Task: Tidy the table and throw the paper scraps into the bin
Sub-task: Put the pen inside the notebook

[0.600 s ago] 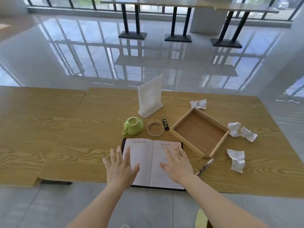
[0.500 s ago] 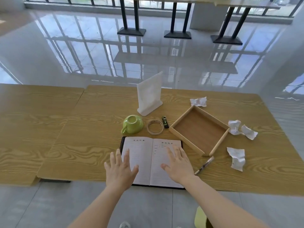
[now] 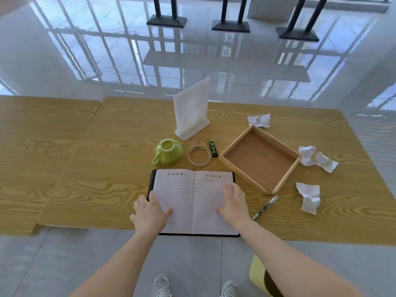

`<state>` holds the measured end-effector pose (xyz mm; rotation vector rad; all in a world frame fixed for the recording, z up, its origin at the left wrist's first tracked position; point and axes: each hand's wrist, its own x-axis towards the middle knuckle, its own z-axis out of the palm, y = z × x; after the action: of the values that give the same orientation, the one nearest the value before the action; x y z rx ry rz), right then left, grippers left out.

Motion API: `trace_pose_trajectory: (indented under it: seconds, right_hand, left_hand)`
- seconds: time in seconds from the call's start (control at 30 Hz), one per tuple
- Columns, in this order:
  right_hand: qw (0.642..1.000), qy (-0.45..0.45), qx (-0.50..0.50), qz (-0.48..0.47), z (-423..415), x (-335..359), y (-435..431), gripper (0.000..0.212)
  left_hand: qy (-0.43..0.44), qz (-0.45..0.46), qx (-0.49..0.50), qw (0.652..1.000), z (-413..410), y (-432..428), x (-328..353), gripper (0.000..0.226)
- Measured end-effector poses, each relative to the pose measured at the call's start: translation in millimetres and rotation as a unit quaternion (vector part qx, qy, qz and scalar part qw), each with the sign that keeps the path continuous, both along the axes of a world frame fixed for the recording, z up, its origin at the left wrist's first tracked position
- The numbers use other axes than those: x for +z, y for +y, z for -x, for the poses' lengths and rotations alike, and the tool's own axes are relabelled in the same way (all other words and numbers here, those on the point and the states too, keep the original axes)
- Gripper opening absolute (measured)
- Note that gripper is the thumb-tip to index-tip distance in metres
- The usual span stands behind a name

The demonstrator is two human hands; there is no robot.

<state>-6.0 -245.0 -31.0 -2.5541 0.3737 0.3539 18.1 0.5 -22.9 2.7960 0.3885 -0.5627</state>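
Note:
An open lined notebook lies at the near edge of the wooden table. My left hand rests flat on its left page, fingers apart. My right hand lies flat on the right page, also holding nothing. Crumpled paper scraps sit to the right: one behind the wooden tray, one beside the tray's right side, one nearer me. A yellow-green bin stands on the floor under my right forearm, partly hidden.
An upside-down green cup, a tape ring and a small dark lighter-like item lie behind the notebook. A white sign stand stands further back. A pen lies right of the notebook. My shoes show below.
Both hands have moved forward and come down onto the notebook pages. The camera has tilted lower, showing my shoes and more of the bin.

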Motion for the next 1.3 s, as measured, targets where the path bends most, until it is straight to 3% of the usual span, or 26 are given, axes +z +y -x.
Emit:
trace_pose_trajectory:
  seconds: [0.43,0.57,0.77,0.9,1.1,1.2,1.3]
  right_hand:
    - [0.999,-0.018,0.009,0.033,-5,-2,-9,0.083]
    - [0.999,-0.023,0.008,0.034,-5,-2,-11,0.084]
    - [0.999,-0.024,0.015,0.031,-5,-3,-16,0.088]
    - [0.999,-0.014,0.019,0.022,-7,-1,-19,0.087]
    - [0.999,-0.011,0.039,-0.008,-10,3,-32,0.060]
    - [0.998,0.012,0.020,-0.065,-13,11,-36,0.065]
    - [0.991,-0.006,-0.015,-0.135,-18,25,-37,0.054]
  left_hand:
    - [0.037,0.050,0.098,0.993,-20,7,5,0.097]
    - [0.033,0.083,0.123,0.988,-24,14,7,0.077]
    - [-0.094,0.215,0.133,0.963,-16,19,20,0.055]
    - [-0.142,0.274,0.099,0.946,-1,16,42,0.059]
    - [-0.128,0.357,0.005,0.925,26,-10,72,0.078]
    - [-0.137,0.364,-0.004,0.921,30,-29,80,0.075]
    - [-0.168,0.358,-0.046,0.917,39,-55,81,0.071]
